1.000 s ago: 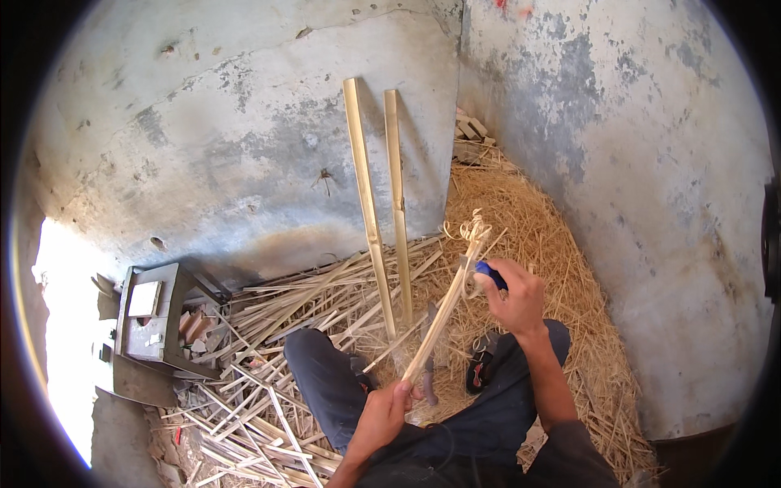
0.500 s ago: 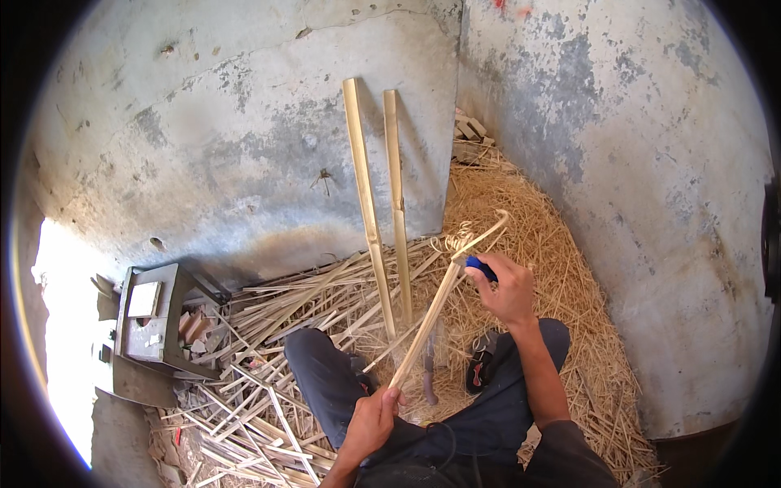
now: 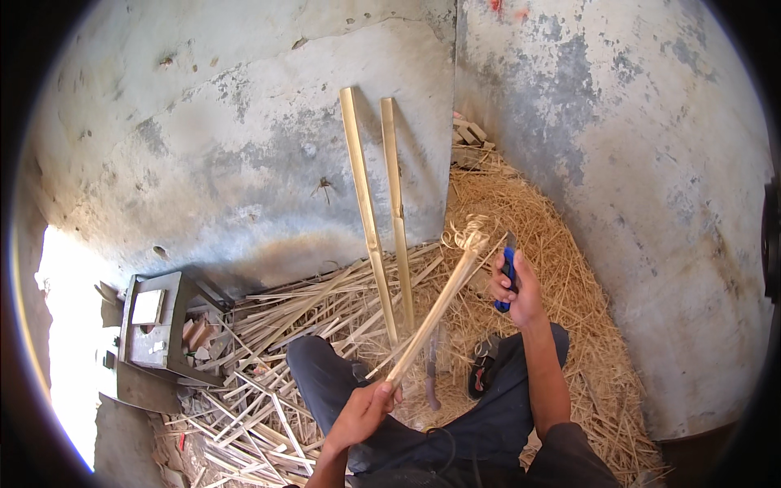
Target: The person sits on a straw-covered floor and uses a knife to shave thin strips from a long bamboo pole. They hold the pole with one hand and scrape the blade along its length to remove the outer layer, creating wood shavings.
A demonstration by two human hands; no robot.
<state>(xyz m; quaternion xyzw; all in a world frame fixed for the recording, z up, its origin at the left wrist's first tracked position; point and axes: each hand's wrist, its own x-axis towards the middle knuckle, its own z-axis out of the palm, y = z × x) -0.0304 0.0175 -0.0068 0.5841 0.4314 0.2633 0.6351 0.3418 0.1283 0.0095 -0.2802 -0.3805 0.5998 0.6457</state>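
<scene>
My left hand (image 3: 364, 413) is closed round the lower end of a pale bamboo stick (image 3: 433, 321), which slants up and away to the right between my knees. Thin curled shavings (image 3: 469, 234) cling to its far end. In my right hand (image 3: 527, 297) is a blue utility knife (image 3: 508, 272), its blade pointing up. The knife is just right of the stick's far end, apart from it. Two longer split bamboo pieces, a left one (image 3: 359, 175) and a right one (image 3: 394, 179), lean upright against the wall.
Loose bamboo strips (image 3: 260, 423) cover the floor on the left. A heap of straw-like shavings (image 3: 569, 325) spreads along the right wall (image 3: 643, 211). At far left stands a dark wooden box-like stand (image 3: 167, 358). A dark rod-like thing (image 3: 431, 386) lies between my feet.
My right hand has drawn the knife off the stick's far end, right and toward me, and turned it blade up. The long raised curl no longer sticks out there.
</scene>
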